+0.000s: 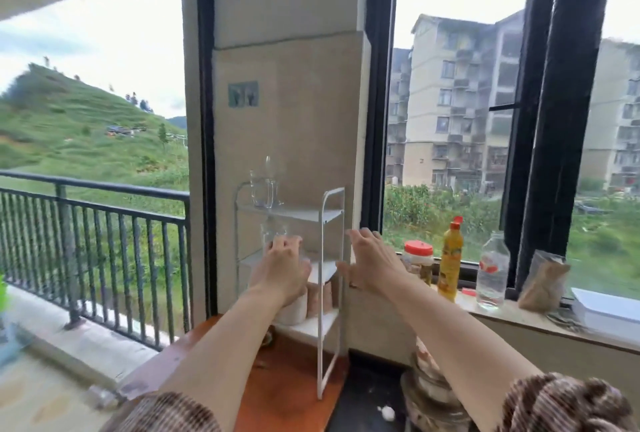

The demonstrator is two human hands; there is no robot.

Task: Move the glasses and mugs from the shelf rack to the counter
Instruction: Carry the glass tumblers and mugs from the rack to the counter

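Observation:
A white three-tier shelf rack (pixel 325 223) stands on the reddish-brown counter (pixel 287 393) against the tiled wall. Clear glasses (pixel 264 189) sit on its top tier. On the middle tier stands another clear glass (pixel 272 229), and my left hand (pixel 282 269) reaches in over that tier with its fingers curled around this glass. A white mug (pixel 294 310) and a brownish mug (pixel 318 296) rest on the bottom tier, partly hidden behind my left wrist. My right hand (pixel 370 262) hovers just right of the rack's front post, fingers spread, holding nothing.
On the window sill to the right stand a red-lidded jar (pixel 419 255), a yellow bottle (pixel 450 258), a clear water bottle (pixel 492 272) and a brown bag (pixel 543 282). Stacked dishes (pixel 433 386) sit below my right arm. A railed balcony (pixel 93 241) lies to the left.

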